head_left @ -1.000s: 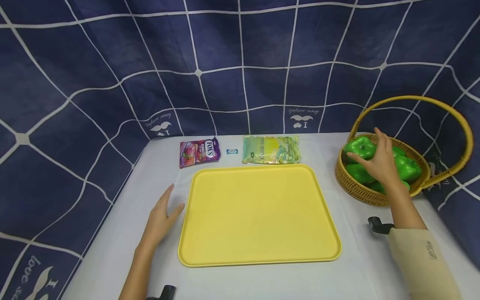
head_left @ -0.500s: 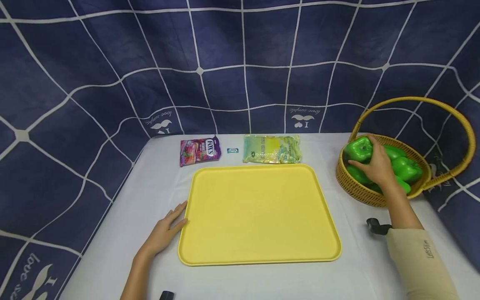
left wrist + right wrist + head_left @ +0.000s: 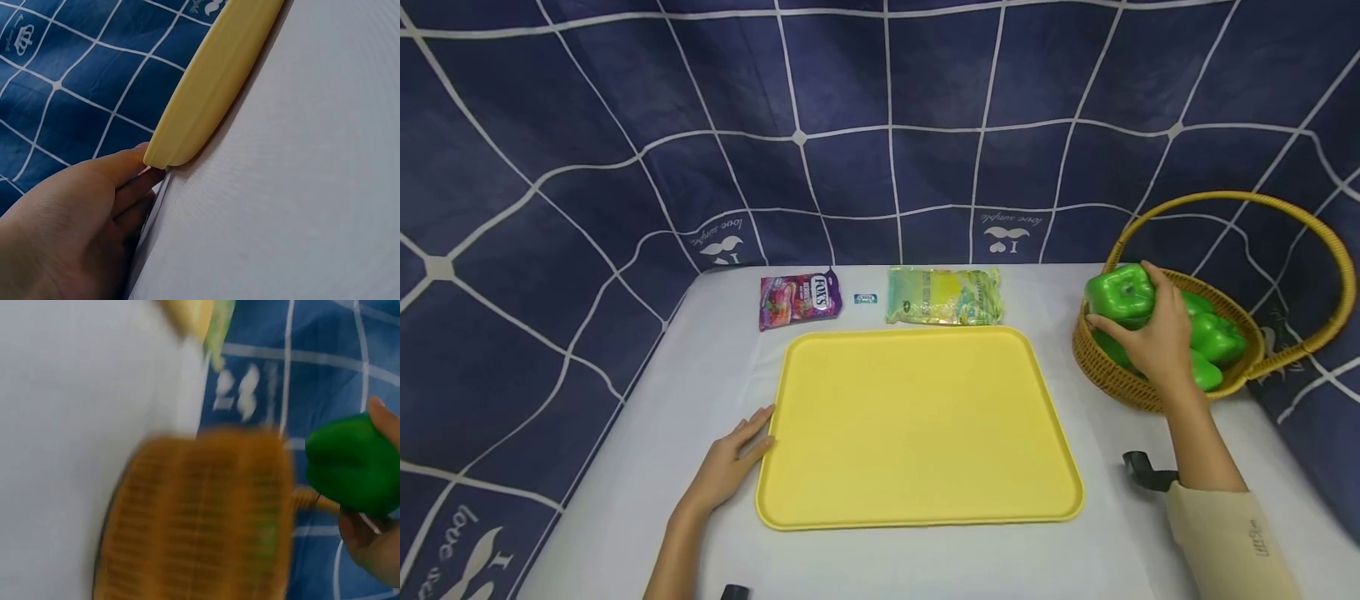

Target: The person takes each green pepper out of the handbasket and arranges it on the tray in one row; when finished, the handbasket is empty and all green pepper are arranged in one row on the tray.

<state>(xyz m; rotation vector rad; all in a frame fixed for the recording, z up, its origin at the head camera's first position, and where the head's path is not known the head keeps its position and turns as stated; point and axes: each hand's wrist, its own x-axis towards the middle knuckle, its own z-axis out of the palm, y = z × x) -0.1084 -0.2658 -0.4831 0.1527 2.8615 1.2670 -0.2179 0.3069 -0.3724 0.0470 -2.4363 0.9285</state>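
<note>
Tray (image 3: 921, 429) on the table (image 3: 1000, 567), packets (image 3: 945, 296) behind it, basket (image 3: 1108, 375) to its right — peppers (image 3: 1216, 338) inside

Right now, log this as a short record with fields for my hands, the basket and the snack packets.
Left hand: touches the left edge of the yellow tray
Right hand: grips a green bell pepper
Wicker basket: right of tray; more green bell peppers inside
Snack packets: purple Fox's packet, yellow-green packet; both beyond tray
</note>
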